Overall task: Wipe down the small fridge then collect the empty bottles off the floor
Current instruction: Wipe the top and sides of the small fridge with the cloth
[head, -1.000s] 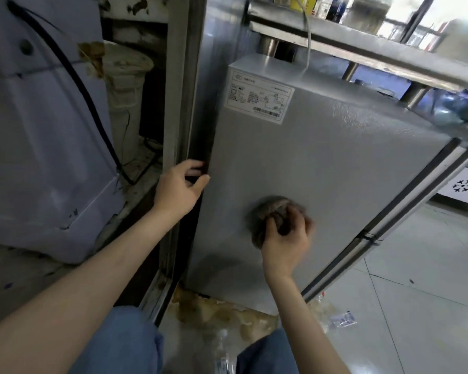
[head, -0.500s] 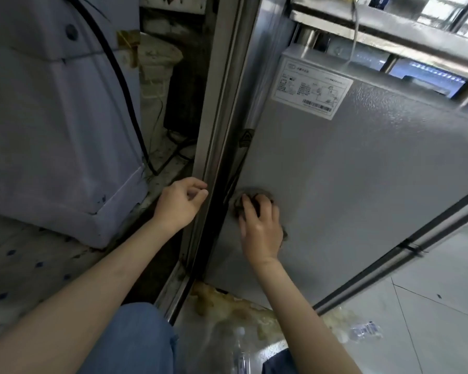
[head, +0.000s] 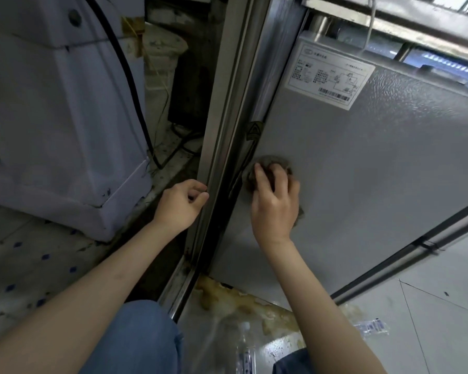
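Observation:
The small grey fridge (head: pixel 376 163) fills the right half of the view, its textured side panel facing me with a white label near the top. My right hand (head: pixel 274 203) presses a dark grey cloth (head: pixel 273 161) flat against that panel near its left edge. My left hand (head: pixel 180 205) curls around the metal frame post (head: pixel 222 147) just left of the fridge. A clear plastic bottle (head: pixel 245 346) lies on the floor between my knees. A second crushed bottle with a blue label (head: pixel 370 326) lies by the fridge's lower corner.
A white appliance (head: pixel 54 117) with a black cable (head: pixel 130 85) stands at the left on speckled floor. Brown stains (head: pixel 241 300) spread on the floor below the fridge. A steel shelf (head: pixel 389 14) runs above the fridge. Grey tiles (head: pixel 430 306) lie at the right.
My right hand has slid the cloth leftward across the fridge side, from mid-panel to near its left edge. The left hand keeps its hold on the frame post.

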`<state>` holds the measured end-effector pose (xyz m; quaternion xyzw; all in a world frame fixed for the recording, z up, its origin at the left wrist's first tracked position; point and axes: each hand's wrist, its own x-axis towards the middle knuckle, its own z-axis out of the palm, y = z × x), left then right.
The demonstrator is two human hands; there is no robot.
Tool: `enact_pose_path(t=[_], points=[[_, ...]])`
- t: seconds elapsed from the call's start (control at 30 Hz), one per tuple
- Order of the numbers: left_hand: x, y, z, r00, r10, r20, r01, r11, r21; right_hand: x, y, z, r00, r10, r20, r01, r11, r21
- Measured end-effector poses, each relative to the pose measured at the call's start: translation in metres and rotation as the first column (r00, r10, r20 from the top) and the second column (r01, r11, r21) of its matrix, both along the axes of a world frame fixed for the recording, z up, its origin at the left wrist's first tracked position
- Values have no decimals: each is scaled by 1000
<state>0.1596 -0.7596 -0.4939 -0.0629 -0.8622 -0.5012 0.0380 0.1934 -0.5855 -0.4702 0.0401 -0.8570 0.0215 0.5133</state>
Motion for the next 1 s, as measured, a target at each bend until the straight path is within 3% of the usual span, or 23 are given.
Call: enact_pose_path(t=[0.17, 0.33, 0.47, 0.67, 0.83, 1.0], points=[[3, -2, 0, 1000, -4, 1, 4, 1000, -14, 11, 6, -18, 994, 36, 107, -48, 993, 108], [4, -4, 3, 1000, -5, 5, 6, 1000, -22, 7, 6, 32, 996, 69, -50, -72, 996, -45], [3, 0, 9, 999, -35, 0, 35, 999, -14, -2, -2, 70, 988, 98, -117, -102, 995, -21], [-4, 17, 29, 997, -76, -29, 76, 997, 14, 16, 22, 22, 996, 81, 28, -84, 990, 111], [-4, 40, 36, 995, -98, -21, 99, 995, 21, 41, 48, -45, 986, -22, 164, 41, 992, -117], [-11, 58, 52, 995, -96, -26, 98, 990, 106, 50, 38, -63, 954, -8, 301, 136, 903, -409]])
